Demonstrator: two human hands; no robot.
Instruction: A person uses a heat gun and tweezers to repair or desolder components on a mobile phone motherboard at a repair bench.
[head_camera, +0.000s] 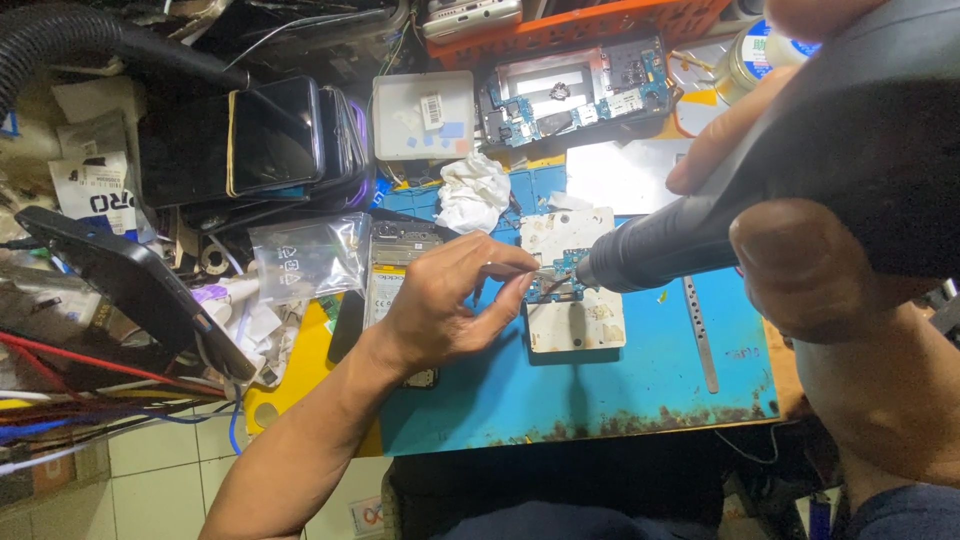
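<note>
Tweezers (535, 270) pinched in left hand (445, 300), tips on small circuit board (560, 280). Right hand (800, 200) grips hot-air gun (720, 200), nozzle just beside board, over white tile (575, 325) on blue mat (600, 380).

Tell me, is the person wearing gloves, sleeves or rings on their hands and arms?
No gloves and no rings that show. The left hand and its forearm are bare as far as the picture shows, with no watch. The right hand is bare too. A bit of dark blue cloth shows at the bottom right corner.
</note>
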